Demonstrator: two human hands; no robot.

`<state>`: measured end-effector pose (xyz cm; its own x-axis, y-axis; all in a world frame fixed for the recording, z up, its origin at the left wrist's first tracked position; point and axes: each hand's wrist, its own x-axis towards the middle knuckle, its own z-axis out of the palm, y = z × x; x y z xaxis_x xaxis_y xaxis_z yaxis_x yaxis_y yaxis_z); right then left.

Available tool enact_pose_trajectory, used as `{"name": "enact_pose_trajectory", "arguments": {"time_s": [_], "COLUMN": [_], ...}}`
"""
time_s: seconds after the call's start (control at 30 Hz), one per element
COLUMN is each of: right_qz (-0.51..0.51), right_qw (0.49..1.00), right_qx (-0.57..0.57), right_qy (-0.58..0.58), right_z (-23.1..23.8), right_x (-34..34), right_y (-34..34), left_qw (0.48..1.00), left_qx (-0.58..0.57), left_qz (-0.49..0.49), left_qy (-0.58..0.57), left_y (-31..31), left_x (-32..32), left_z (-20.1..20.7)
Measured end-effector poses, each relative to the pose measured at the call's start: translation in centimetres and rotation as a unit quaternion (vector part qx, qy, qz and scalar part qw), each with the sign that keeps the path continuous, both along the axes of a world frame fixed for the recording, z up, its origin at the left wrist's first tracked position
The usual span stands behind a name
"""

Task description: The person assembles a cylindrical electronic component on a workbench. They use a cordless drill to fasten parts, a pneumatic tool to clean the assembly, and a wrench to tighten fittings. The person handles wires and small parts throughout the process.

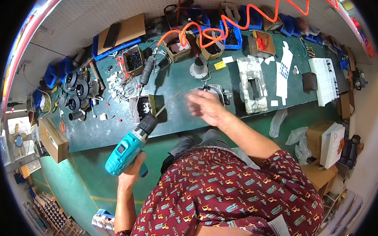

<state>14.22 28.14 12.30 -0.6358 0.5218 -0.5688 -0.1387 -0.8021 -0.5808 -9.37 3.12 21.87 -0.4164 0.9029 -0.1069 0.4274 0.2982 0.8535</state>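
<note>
My left hand (134,166) is wrapped round the grip of a teal cordless drill (125,152), held in front of the bench's near edge. A long thin bit (168,103) runs from its black chuck up and to the right, over the bench. Close to the bit's tip is my right hand (205,106), fingers curled together; whatever they pinch is too small and blurred to name. Behind that hand sits a round metal housing (216,91), partly covered by it. A grey flanged tube (199,69) stands just beyond. Left of the bit is a box of small black screws (144,107).
An orange coiled air hose (252,16) hangs across the back, joined to a dark inline driver (147,71). A grey cast block (251,85) and a white tray (322,82) lie to the right. Black wheels (74,102) and white cable parts (122,86) sit left.
</note>
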Motion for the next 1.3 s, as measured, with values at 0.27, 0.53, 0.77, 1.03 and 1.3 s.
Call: {"name": "enact_pose_trajectory", "arguments": {"time_s": [0.27, 0.53, 0.77, 1.03, 1.3], "right_qz": [-0.021, -0.02, -0.013, 0.008, 0.157], "right_qw": [0.998, 0.997, 0.995, 0.995, 0.952], "right_qx": [0.019, 0.0, 0.0, 0.024, 0.261], "right_qy": [0.047, 0.078, 0.098, 0.096, -0.033], "right_z": [0.0, -0.2, -1.1, -0.2, 1.5], "right_x": [7.7, 10.6, 11.6, 11.7, 11.4], "right_y": [4.2, 6.1, 7.5, 8.4, 9.4], "left_qw": [0.999, 0.999, 0.999, 0.997, 0.975], "left_qx": [-0.014, -0.007, -0.021, -0.023, -0.082], "left_qz": [-0.028, -0.024, -0.011, -0.001, 0.019], "left_qy": [-0.036, -0.03, -0.046, -0.068, -0.206], "left_y": [2.8, 4.3, 4.8, 5.0, 5.2], "left_x": [6.0, 9.8, 11.2, 11.3, 8.6], "left_z": [0.3, 0.6, 1.4, 1.1, 2.6]}}
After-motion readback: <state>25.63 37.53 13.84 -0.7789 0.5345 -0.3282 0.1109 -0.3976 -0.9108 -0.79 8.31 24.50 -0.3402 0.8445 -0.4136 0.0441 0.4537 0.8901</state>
